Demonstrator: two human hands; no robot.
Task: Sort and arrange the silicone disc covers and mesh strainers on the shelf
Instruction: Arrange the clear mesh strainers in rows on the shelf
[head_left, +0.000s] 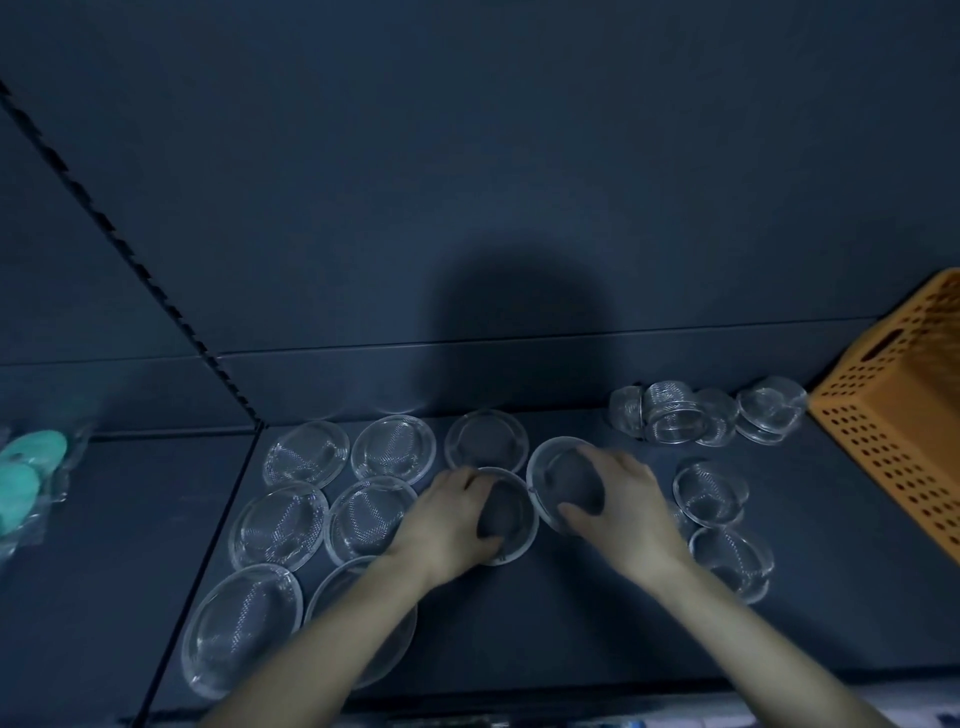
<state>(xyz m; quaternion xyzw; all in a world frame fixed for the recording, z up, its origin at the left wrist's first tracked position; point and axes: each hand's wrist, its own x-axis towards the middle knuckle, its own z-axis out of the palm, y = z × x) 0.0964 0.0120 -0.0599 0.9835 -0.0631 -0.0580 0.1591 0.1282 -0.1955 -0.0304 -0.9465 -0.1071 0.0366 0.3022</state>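
Several round mesh strainers lie on the dark shelf (545, 623). Flat ones sit in two rows at the left, such as one strainer (306, 453) at the back and a large one (241, 626) at the front. My left hand (449, 525) grips a strainer (511, 514) lying flat mid-shelf. My right hand (615, 512) holds another strainer (558, 480) tilted up beside it. Deeper cup-shaped strainers (675, 415) cluster at the back right, and two more (710, 491) lie right of my right hand. Teal silicone discs (28, 467) in clear bags rest on the neighbouring shelf at far left.
An orange perforated plastic crate (893, 431) stands at the right end of the shelf. A notched upright rail (130, 254) divides this bay from the left one. The shelf's back wall rises just behind the strainers.
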